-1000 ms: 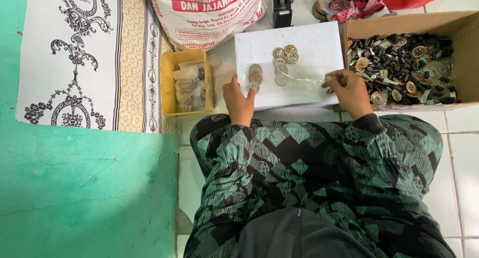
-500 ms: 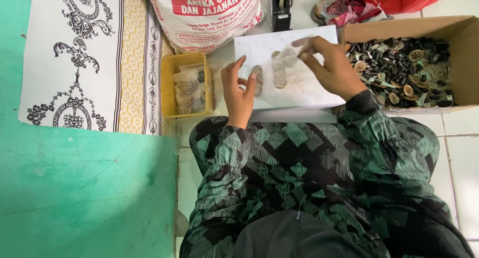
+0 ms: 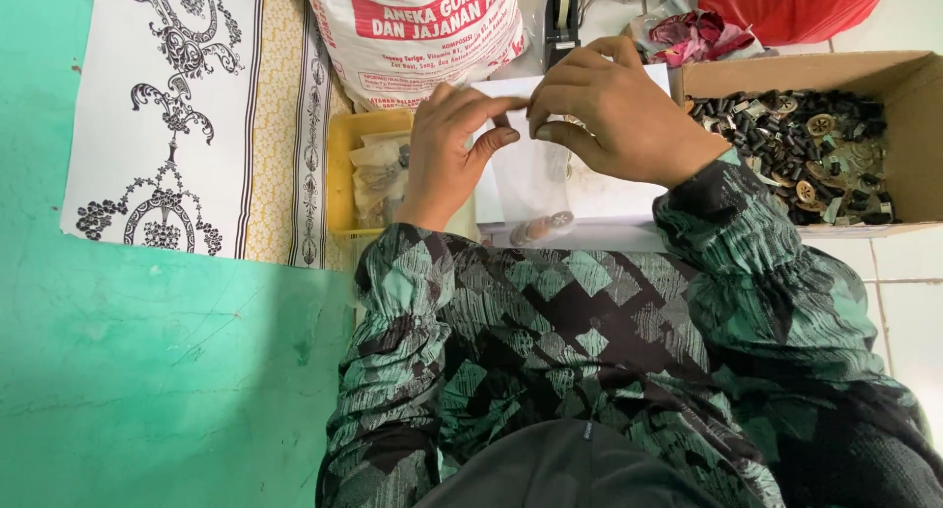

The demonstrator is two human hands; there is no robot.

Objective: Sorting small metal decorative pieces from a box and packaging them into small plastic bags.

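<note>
both hands pinch the top of a small clear bag

head view: near the upper middle of the frame, the left hand [image 3: 447, 154] and the right hand [image 3: 619, 110] meet at the top edge of a small clear plastic bag [image 3: 530, 179], each closed on it with thumb and fingertips. the bag hangs down between them, with a few round metal pieces [image 3: 542, 227] gathered at its bottom, just above the patterned green sleeves. behind it lies a white sheet [image 3: 614, 201]. left of the left hand sits a yellow tray [image 3: 346, 174] with filled bags. at the right edge, a cardboard box [image 3: 918, 140] holds many dark small parts. a printed sack [image 3: 417, 31] stands at the top, a red bag [image 3: 796, 7] in the upper right.
</note>
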